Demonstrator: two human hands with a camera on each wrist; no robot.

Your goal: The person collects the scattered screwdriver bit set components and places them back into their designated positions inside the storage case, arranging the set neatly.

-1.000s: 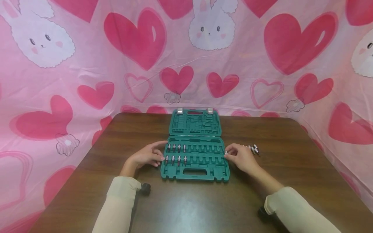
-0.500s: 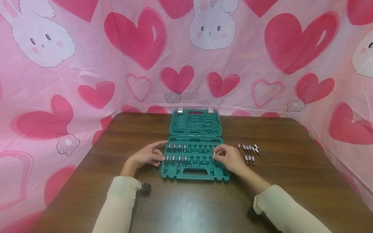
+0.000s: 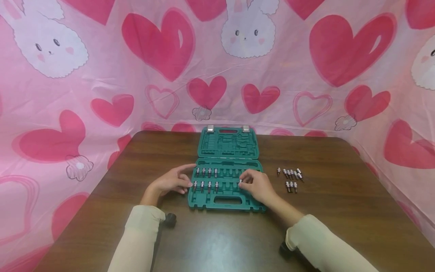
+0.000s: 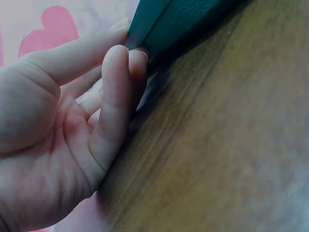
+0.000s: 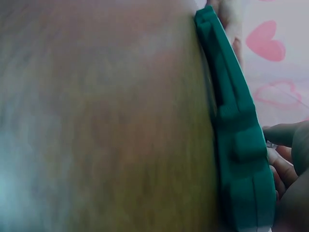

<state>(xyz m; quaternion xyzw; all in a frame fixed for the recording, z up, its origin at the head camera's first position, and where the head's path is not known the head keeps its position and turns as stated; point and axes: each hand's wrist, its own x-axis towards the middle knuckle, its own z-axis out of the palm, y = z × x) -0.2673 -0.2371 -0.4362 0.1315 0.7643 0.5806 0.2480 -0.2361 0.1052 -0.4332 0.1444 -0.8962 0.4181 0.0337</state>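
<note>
A green tool case lies opened flat on the table. Chrome bit sockets fill the left slots of its back row, and others those of the front row. My left hand touches the case's left side, its index finger stretched along the back corner. In the left wrist view, that hand's fingertips meet the green case edge. Over the front row, right of the filled slots, my right hand pinches a bit socket between thumb and index finger, mostly hidden by them.
Several loose bit sockets lie on the wooden table right of the case, with 3 more in front of them. The molded lid leans back toward a pink heart-printed curtain.
My right hand has carried the bit socket leftward from the case's right edge over the front row, uncovering the loose sockets on the table. My left hand has stayed in place.
</note>
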